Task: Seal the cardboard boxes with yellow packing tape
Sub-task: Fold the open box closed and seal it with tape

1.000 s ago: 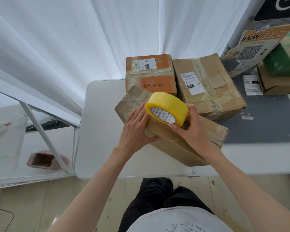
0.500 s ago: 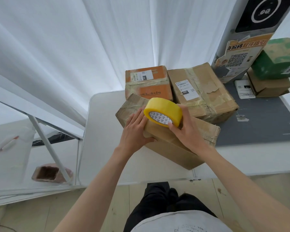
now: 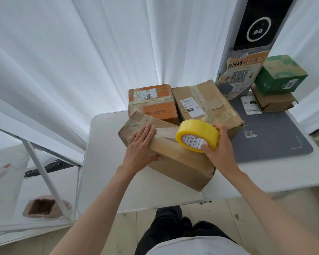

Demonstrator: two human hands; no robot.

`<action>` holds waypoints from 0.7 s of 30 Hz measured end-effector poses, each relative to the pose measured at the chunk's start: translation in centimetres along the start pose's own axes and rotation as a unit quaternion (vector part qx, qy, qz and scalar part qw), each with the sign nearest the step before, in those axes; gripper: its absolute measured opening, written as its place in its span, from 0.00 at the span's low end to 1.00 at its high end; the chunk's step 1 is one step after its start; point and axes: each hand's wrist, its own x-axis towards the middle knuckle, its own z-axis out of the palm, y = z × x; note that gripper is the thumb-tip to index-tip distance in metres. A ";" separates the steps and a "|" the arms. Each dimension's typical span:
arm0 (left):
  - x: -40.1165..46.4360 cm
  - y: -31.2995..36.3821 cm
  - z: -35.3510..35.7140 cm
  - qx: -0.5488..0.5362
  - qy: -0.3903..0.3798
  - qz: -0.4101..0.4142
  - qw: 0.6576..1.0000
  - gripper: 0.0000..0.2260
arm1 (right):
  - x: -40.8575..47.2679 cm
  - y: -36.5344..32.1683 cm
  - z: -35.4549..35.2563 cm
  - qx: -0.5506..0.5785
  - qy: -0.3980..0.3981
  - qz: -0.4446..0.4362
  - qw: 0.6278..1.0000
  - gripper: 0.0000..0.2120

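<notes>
A long brown cardboard box (image 3: 180, 166) lies slantwise on the white table (image 3: 103, 162) in front of me. My left hand (image 3: 140, 150) lies flat on its left end, fingers straight, pressing down the start of a tape strip (image 3: 166, 130). My right hand (image 3: 219, 150) grips the yellow tape roll (image 3: 197, 136) above the box's middle, thumb at the core. The pale strip stretches from the roll to my left fingers.
An orange box (image 3: 155, 105) and a larger brown box (image 3: 206, 105) stand behind the long one. A grey mat (image 3: 276, 137) covers the table's right part, with a green box (image 3: 280, 74) stacked on a brown box (image 3: 273, 102) and a kiosk post (image 3: 247, 52) behind.
My right hand has pulled the roll to the right along the box, drawing out a strip of tape. My left hand stays pressing the tape's start. The view tilted up.
</notes>
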 end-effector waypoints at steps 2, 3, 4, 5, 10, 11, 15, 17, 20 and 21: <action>0.0 0.0 0.0 0.008 0.000 0.009 1.000 0.53 | -0.5 0.6 0.5 0.004 0.016 0.021 1.000 0.21; 0.0 0.0 0.0 0.016 -0.004 0.013 1.000 0.52 | -0.9 0.8 0.9 -0.002 0.020 0.028 0.999 0.20; -0.1 0.0 0.1 0.022 -0.007 0.015 1.000 0.52 | -1.2 1.0 1.1 -0.008 0.028 0.036 0.999 0.20; -0.1 0.1 0.2 0.028 -0.007 0.016 0.999 0.52 | -1.3 1.2 1.3 -0.016 0.036 0.041 0.998 0.20; 0.3 0.2 0.2 0.056 -0.021 0.027 0.998 0.48 | -1.1 1.4 2.1 -0.054 0.061 0.053 0.995 0.23; 0.4 0.3 0.1 0.057 -0.026 0.025 0.998 0.48 | -1.0 1.3 2.2 -0.057 0.064 0.051 0.995 0.23; 0.3 0.7 -0.1 0.044 -0.023 0.043 0.998 0.48 | -1.1 1.6 2.3 -0.067 0.070 0.045 0.994 0.22; 0.2 1.0 -0.2 0.034 -0.022 0.076 0.996 0.47 | -1.1 1.6 2.3 -0.072 0.074 0.042 0.994 0.21; 0.1 1.3 -0.3 0.001 -0.026 0.098 0.995 0.46 | -1.1 1.5 2.1 -0.072 0.075 0.035 0.994 0.19; 0.0 1.4 -0.4 -0.002 -0.024 0.100 0.995 0.46 | -1.1 1.5 2.1 -0.072 0.075 0.034 0.994 0.19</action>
